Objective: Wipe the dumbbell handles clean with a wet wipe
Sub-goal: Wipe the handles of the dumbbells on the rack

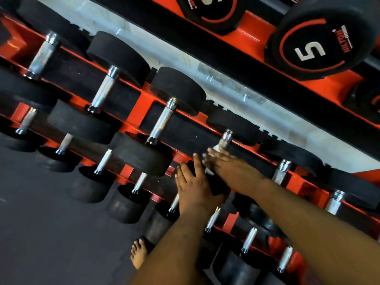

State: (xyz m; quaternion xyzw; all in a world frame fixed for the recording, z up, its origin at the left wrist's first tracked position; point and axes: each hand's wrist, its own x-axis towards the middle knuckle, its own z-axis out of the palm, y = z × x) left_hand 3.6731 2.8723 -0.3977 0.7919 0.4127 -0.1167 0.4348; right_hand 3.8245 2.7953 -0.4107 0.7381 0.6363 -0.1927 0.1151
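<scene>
Looking down from the head camera, the right hand (228,167) wraps a white wet wipe (216,150) round a dumbbell handle (225,140) on the red rack (144,103), at about five o'clock from centre. The left hand (193,186), fingers straight, steadies that dumbbell's near black weight (218,186) (motion blur hides finer grip). Best to twist the wipe along the whole knurled length.

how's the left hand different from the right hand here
The left hand lies flat with straight fingers on a black dumbbell head; the right hand reaches further up, holding a white wipe against the metal handle. The right hand looks blurred, the left sharp. Both are bare.
</scene>
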